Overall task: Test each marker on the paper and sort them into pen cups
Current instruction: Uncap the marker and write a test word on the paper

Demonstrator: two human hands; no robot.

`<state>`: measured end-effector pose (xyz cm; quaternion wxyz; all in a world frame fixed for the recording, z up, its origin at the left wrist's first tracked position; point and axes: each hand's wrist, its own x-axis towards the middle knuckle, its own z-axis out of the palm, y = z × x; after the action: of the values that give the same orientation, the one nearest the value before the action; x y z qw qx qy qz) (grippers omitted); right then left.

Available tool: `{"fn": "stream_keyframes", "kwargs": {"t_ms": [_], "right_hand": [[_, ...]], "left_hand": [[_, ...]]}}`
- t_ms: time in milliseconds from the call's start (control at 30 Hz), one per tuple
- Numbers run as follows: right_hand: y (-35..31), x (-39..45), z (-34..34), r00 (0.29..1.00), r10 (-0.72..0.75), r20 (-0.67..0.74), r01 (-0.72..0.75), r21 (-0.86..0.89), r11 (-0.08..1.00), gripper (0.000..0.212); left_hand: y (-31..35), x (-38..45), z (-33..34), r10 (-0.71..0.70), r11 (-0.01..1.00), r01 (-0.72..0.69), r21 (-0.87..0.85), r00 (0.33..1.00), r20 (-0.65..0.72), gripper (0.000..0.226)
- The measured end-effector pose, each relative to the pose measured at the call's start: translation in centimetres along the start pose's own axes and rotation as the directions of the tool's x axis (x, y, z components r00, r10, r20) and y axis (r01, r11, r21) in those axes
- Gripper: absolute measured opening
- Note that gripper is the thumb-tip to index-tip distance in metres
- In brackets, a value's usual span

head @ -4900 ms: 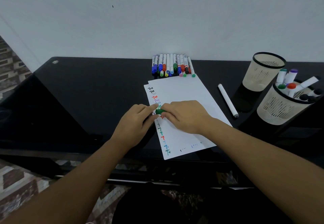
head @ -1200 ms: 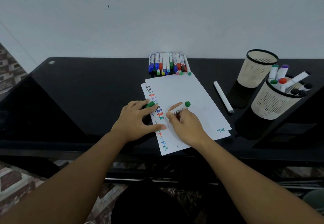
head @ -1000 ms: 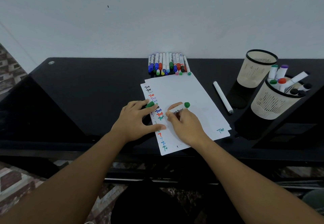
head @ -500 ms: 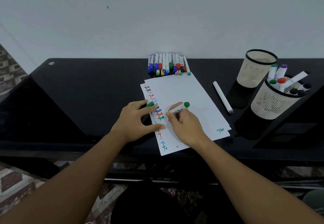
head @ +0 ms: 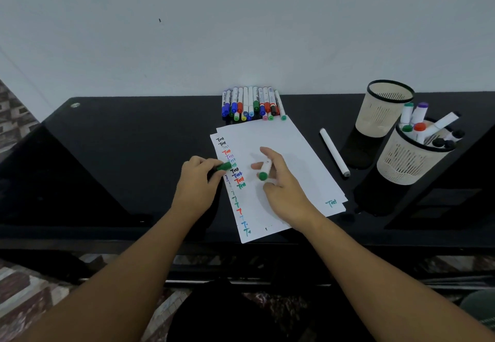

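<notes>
Two bare forearms reached in from the near edge over a glossy black surface (head: 112,159). The left hand (head: 197,185) sat at the left edge of the paper (head: 289,154), its fingers curled round a green cap (head: 223,166) that poked out toward the sheet. The right hand (head: 281,183) hovered over the middle of the paper and held the marker (head: 265,169) between thumb and fingers, the index finger stretched out past it. The marker had a white barrel and a green end that pointed back toward the person; whether its tip touched the sheet could not be told.

The paper was a small stack of white sheets, slightly fanned, lying at an angle. A column of the word "Test" in black, red, purple, blue and green ran down its left margin, with more coloured strokes below, and one teal "Test" sat near its right corner.

Just right of the paper lay a white pen (head: 334,152), apart from the sheets. Farther right stood two cream mesh cups with black rims. The nearer cup (head: 407,163) held several markers with green, red, purple and black caps. The farther cup (head: 380,116) stood just behind it, and nothing showed above its rim.

At the back, just beyond the paper's far edge, a row of markers (head: 251,104) lay side by side against the pale wall (head: 241,25).
</notes>
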<state>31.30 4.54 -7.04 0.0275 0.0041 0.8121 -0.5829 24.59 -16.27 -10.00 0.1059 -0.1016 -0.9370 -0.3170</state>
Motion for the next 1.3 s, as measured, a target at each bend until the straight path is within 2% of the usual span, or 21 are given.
{"fn": "stream_keyframes", "kwargs": {"t_ms": [33, 100, 233, 300, 333, 400, 467, 533, 900, 1133, 1300], "right_hand": [[-0.3, 0.1, -0.3, 0.999, 0.012, 0.036, -0.013, 0.029, 0.999, 0.073], [-0.7, 0.4, -0.8, 0.997, 0.029, 0.077, -0.037, 0.104, 0.994, 0.067], [-1.6, 1.0, -1.6, 0.999, -0.003, -0.032, 0.009, 0.175, 0.985, 0.034], [-1.7, 1.4, -2.1, 1.000, -0.005, -0.030, 0.008, 0.110, 0.994, 0.031], [-1.7, 1.6, -2.5, 1.000, -0.010, 0.007, 0.010, 0.039, 0.999, 0.036], [-1.5, 2.1, -3.0, 0.996, -0.021, 0.089, 0.042, -0.232, 0.972, 0.046], [-1.4, 2.5, -3.3, 0.992, -0.048, 0.121, 0.105, -0.534, 0.839, 0.037], [-1.4, 2.8, -3.6, 0.989, -0.088, 0.121, 0.147, -0.680, 0.718, 0.023], [-1.1, 3.7, -3.2, 0.961, -0.187, 0.202, 0.275, -0.695, 0.665, 0.019], [-1.2, 3.8, -3.3, 0.936, -0.227, 0.270, 0.352, -0.745, 0.566, 0.017], [-0.8, 3.3, -2.6, 0.934, -0.232, 0.272, 0.358, -0.725, 0.589, 0.024]], "left_hand": [[0.0, -0.1, 0.0, 0.017, 1.000, -0.017, -0.001, 1.000, -0.011, 0.030], [0.1, -0.1, 0.0, 0.039, 0.999, -0.040, -0.019, 0.999, -0.029, 0.030], [0.2, -0.2, -0.2, 0.063, 0.998, -0.064, -0.018, 0.997, -0.049, 0.031], [0.3, -0.3, -0.1, 0.092, 0.996, -0.093, -0.018, 0.995, -0.041, 0.032], [0.3, -0.4, -0.1, 0.107, 0.994, -0.108, -0.026, 0.993, -0.041, 0.032], [0.4, -0.5, -0.2, 0.125, 0.991, -0.127, -0.041, 0.991, -0.050, 0.031], [0.4, -0.6, -0.2, 0.137, 0.989, -0.139, -0.040, 0.989, -0.060, 0.031], [0.5, -0.7, -0.2, 0.154, 0.987, -0.156, -0.035, 0.986, -0.065, 0.030], [0.6, -1.1, -0.1, 0.285, 0.958, -0.284, 0.047, 0.958, -0.028, 0.032], [1.0, -1.6, -0.2, 0.387, 0.920, -0.383, 0.080, 0.921, -0.041, 0.031], [0.8, -1.7, -0.1, 0.441, 0.895, -0.433, 0.109, 0.895, -0.064, 0.031]]}}
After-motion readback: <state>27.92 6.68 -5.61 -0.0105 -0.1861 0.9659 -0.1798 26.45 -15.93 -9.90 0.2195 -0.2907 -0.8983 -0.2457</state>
